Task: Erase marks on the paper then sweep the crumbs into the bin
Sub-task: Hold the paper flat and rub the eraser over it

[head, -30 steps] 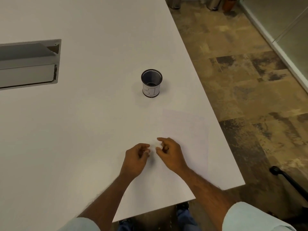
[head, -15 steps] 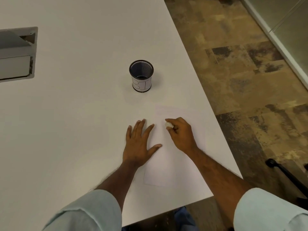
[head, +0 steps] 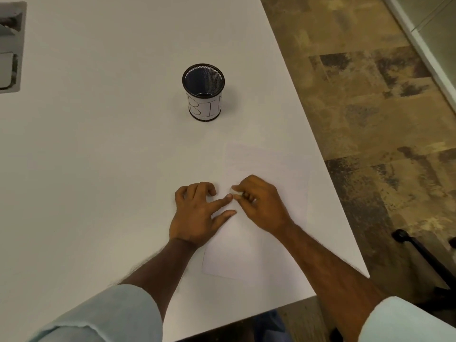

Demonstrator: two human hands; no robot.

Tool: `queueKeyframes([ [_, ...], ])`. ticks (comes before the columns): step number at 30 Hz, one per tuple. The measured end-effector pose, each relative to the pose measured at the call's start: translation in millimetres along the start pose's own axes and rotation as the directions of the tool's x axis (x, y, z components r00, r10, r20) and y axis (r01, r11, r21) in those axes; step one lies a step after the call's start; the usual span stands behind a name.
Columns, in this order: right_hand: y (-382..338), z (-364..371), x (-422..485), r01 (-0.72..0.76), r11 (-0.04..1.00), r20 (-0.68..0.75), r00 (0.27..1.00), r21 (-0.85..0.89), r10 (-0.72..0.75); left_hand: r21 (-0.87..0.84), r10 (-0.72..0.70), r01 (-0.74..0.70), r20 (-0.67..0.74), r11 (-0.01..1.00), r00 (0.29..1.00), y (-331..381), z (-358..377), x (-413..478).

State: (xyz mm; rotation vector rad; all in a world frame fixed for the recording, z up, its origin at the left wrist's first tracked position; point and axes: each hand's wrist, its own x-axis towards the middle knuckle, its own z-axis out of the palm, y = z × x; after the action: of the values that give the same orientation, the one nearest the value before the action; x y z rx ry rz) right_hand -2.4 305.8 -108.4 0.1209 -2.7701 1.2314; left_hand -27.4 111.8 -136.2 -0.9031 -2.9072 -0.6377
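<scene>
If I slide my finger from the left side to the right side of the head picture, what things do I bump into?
Grey table hatch → left hand → white eraser → right hand → patchy brown floor

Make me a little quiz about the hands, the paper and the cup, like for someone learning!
1. True or false: the bin stands on the paper.
2. Which hand pinches the eraser? A left, B right.
3. Fill in: the left hand rests at the paper's ____ edge.

Key:
1. False; it stands on the table, apart from the paper.
2. B, the right hand.
3. Left.
</scene>
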Motion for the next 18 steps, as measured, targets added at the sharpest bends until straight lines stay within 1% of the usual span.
queueKeyframes([
  [1,0.9,-2.6,2.4,0.058,0.997,0.053,0.997,-0.041,-0.056,0.0,0.003,-0.003,0.007,1.0,1.0,-0.1,0.0,0.7],
  [2,4.5,-6.4,7.5,0.095,0.993,0.066,0.994,-0.076,-0.09,0.001,0.005,-0.005,0.011,1.0,1.0,-0.2,-0.3,1.0],
  [3,10.5,-11.6,15.6,0.095,0.991,0.028,0.995,-0.099,-0.093,0.0,0.005,-0.005,0.014,1.0,1.0,-0.4,-0.7,1.5],
  [4,17.7,-17.9,24.9,0.047,0.993,-0.049,0.997,-0.11,-0.053,-0.004,0.003,-0.003,0.014,1.0,1.0,-0.6,-0.6,1.6],
  [6,31.8,-31.4,42.4,-0.09,0.99,-0.207,0.976,-0.108,0.066,-0.013,-0.001,0.001,0.01,1.0,1.0,-0.2,-1.2,1.2],
  [7,35.4,-34.8,46.8,-0.129,0.986,-0.245,0.964,-0.104,0.1,-0.016,-0.003,0.003,0.009,1.0,1.0,0.1,-1.2,0.6],
  [8,35.7,-34.3,47.8,-0.137,0.986,-0.253,0.961,-0.099,0.109,-0.018,-0.003,0.003,0.009,1.0,1.0,0.2,-1.3,0.6],
  [10,25.5,-25.1,39.2,-0.079,0.993,-0.183,0.981,-0.091,0.061,-0.018,-0.006,0.006,0.014,1.0,1.0,0.5,-1.4,1.5],
  [12,11.7,-13.0,22.6,0.055,0.993,-0.027,0.998,-0.108,-0.059,-0.008,-0.008,0.008,0.027,1.0,1.0,1.0,-2.2,1.9],
  [13,8.8,-9.7,16.1,0.114,0.985,0.05,0.993,-0.131,-0.108,-0.004,-0.008,0.008,0.035,1.0,0.999,1.6,-2.6,1.9],
  [14,9.1,-10.1,16.3,0.146,0.977,0.093,0.987,-0.155,-0.133,0.001,-0.008,0.008,0.041,1.0,0.999,1.7,-2.9,2.1],
  [15,12.2,-13.4,22.2,0.144,0.975,0.086,0.988,-0.171,-0.131,0.005,-0.007,0.007,0.043,1.0,0.999,1.4,-2.8,2.1],
  [16,17.9,-17.4,30.5,0.113,0.977,0.031,0.994,-0.183,-0.109,0.008,-0.006,0.006,0.041,1.0,0.999,0.9,-2.6,2.1],
  [18,30.0,-29.5,47.3,-0.006,0.982,-0.129,0.991,-0.188,-0.019,0.004,-0.006,0.006,0.032,1.0,0.999,0.9,-2.4,1.5],
])
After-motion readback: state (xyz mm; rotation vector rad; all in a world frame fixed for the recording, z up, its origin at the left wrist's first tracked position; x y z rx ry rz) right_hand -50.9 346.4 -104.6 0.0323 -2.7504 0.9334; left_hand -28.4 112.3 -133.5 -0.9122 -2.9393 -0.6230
